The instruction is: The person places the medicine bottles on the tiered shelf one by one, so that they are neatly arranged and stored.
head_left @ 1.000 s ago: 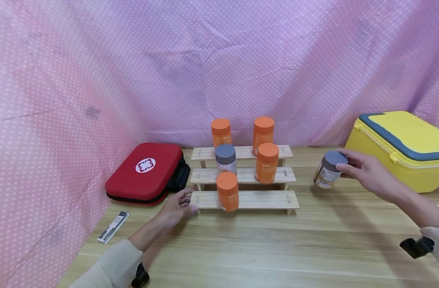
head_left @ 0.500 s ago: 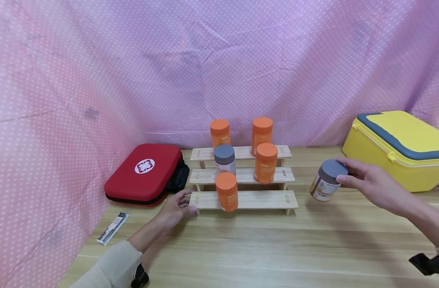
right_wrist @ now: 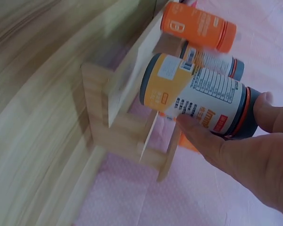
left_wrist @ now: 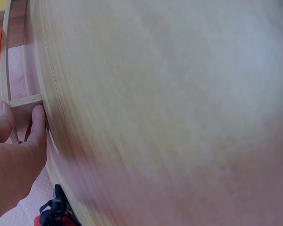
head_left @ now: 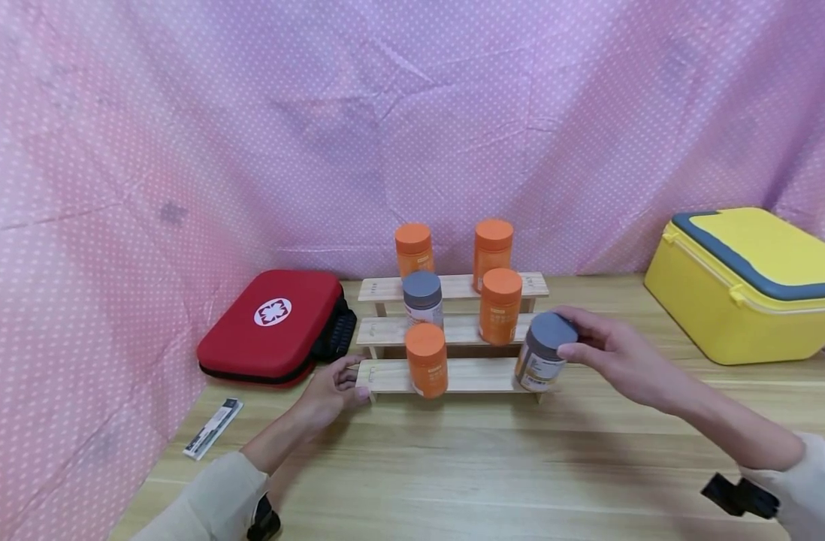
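My right hand (head_left: 611, 353) grips a grey-lidded supplement jar (head_left: 542, 364) near its lid, fingers and thumb on either side. In the head view the jar overlaps the right end of the front step, tilted slightly. The right wrist view shows its white and orange label (right_wrist: 203, 94) close above the wooden step rack (right_wrist: 125, 127). My left hand (head_left: 327, 391) holds the left end of the three-step rack (head_left: 480, 376), thumb and fingers around its leg (left_wrist: 26, 101). An orange jar (head_left: 427, 368) stands on the front step. The middle step bears a grey-lidded jar (head_left: 423, 300) and an orange jar (head_left: 500, 312).
Two orange jars, one left (head_left: 414, 248) and one right (head_left: 494, 252), stand on the back step. A red first-aid case (head_left: 277, 338) lies left of the rack, with a small white packet (head_left: 213, 428) before it. A yellow box (head_left: 744, 315) stands at right.
My right hand has carried the grey-lidded jar left and toward me, from beside the yellow box to the front step's right end. My left hand stays on the rack.
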A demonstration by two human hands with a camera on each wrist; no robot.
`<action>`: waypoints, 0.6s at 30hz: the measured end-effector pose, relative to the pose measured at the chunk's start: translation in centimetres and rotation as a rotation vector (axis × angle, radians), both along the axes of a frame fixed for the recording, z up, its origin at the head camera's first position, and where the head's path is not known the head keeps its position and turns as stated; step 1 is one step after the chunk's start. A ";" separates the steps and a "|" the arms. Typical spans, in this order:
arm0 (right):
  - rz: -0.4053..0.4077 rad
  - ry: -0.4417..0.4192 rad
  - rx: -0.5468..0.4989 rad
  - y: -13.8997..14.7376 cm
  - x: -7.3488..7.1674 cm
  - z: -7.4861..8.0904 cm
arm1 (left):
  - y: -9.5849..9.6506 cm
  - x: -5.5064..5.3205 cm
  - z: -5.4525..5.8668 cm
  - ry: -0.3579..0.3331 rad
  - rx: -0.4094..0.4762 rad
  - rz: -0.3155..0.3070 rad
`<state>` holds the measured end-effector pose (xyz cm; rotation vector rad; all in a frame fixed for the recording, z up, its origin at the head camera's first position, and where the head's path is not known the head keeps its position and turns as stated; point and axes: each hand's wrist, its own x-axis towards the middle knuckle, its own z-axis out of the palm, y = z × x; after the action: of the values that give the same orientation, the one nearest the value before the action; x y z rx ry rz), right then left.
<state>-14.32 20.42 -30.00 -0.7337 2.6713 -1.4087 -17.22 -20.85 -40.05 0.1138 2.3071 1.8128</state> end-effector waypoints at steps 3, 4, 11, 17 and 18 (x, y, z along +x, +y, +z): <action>0.015 0.003 -0.020 -1.5 -0.4 -0.3 | 0.0 0.1 0.0 0.008 -0.003 -0.004; 0.020 0.003 -0.028 -1.9 -0.5 -0.4 | 0.1 0.1 0.1 0.011 -0.004 -0.004; 0.042 -0.012 -0.063 -3.6 -1.2 -1.3 | 0.2 0.2 0.1 0.012 -0.006 -0.005; 0.013 -0.047 -0.059 -3.9 -1.4 -1.4 | 0.1 0.1 0.0 0.024 0.001 -0.011; 0.009 -0.052 -0.059 -3.9 -1.5 -1.4 | 0.1 0.1 0.0 0.026 -0.006 -0.009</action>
<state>-15.77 16.53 -31.44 -0.7025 2.5949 -1.4893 -17.10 -20.80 -40.04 0.1471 2.3256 1.8111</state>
